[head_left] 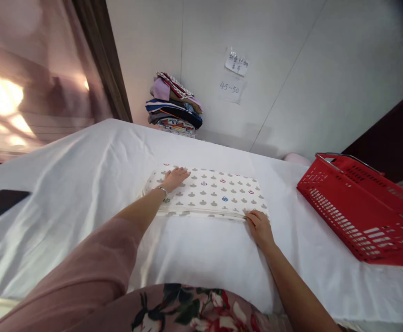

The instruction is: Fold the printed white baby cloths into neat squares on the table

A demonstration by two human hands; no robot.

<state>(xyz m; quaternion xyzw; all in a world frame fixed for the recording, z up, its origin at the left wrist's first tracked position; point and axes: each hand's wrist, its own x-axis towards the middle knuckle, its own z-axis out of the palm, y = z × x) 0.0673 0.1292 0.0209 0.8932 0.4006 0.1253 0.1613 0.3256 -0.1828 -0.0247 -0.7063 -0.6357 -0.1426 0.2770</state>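
Observation:
A folded white cloth (218, 191) printed with grey shapes and a few coloured ones lies flat on the white sheet (84, 184) that covers the table. My left hand (175, 178) rests flat on the cloth's far left part, fingers stretched out, a bracelet at the wrist. My right hand (259, 226) is at the cloth's near right corner, fingers curled onto its edge as if pinching it.
A red plastic basket (360, 212) with a metal handle stands at the right. A stack of folded coloured cloths (175, 106) sits at the far edge against the wall. Paper notes (236, 63) hang on the wall. A curtain hangs at the left.

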